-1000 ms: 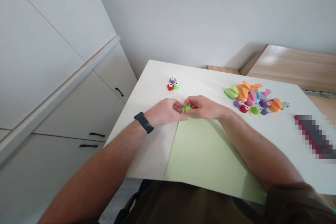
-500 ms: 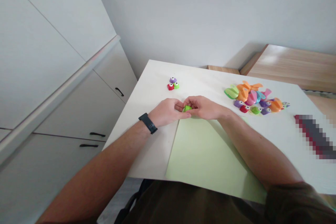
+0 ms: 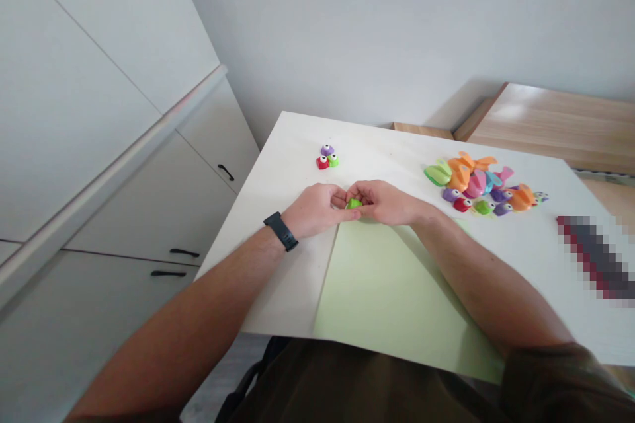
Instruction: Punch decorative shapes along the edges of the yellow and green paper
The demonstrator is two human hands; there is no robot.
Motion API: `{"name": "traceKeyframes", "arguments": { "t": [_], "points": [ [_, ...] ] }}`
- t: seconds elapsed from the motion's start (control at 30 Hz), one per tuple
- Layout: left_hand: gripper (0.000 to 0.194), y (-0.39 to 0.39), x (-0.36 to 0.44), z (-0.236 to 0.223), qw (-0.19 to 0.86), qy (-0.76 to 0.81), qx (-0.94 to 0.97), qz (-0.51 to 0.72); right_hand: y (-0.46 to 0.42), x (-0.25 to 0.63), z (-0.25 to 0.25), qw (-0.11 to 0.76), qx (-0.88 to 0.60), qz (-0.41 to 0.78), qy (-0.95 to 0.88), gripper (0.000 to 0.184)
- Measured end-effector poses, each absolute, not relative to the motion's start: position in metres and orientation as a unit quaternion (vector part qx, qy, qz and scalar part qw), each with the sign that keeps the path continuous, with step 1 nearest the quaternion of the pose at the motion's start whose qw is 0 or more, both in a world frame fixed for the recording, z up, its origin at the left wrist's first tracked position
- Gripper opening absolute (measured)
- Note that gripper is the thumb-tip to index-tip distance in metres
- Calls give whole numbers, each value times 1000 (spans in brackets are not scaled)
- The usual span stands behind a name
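Note:
Between the fingertips of both hands is a small bright green toy piece [image 3: 354,203], partly covered by the fingers. My left hand [image 3: 320,209], with a dark watch on its wrist, pinches it from the left. From the right, my right hand [image 3: 384,203] closes its fingers on the same piece. Both hands meet just above the far left corner of a pale green sheet [image 3: 377,291]. Beyond them sits a cluster of three small toy pieces with round eyes: a purple one [image 3: 327,150], a red one [image 3: 322,162] and a green one [image 3: 334,160].
Right of my hands lies a pile of colourful plastic toy parts [image 3: 476,183], several with eyes. A blurred-out dark object with a red edge [image 3: 595,258] rests at the table's right. White cabinets [image 3: 124,198] flank the white table [image 3: 282,304] on the left; wooden furniture [image 3: 555,125] stands behind right.

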State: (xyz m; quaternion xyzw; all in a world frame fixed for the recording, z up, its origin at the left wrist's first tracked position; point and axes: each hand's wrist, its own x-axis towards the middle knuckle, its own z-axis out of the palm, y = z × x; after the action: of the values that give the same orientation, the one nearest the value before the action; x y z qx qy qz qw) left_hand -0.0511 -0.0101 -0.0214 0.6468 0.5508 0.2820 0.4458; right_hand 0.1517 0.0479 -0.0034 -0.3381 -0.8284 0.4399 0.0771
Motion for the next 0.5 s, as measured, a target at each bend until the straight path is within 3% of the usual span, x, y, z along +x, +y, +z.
{"name": "traceKeyframes", "arguments": {
  "t": [0.5],
  "points": [
    [48, -8, -50, -26, 442, 558, 644, 279, 47, 150, -6, 79, -349, 428, -830, 25]
  ]
}}
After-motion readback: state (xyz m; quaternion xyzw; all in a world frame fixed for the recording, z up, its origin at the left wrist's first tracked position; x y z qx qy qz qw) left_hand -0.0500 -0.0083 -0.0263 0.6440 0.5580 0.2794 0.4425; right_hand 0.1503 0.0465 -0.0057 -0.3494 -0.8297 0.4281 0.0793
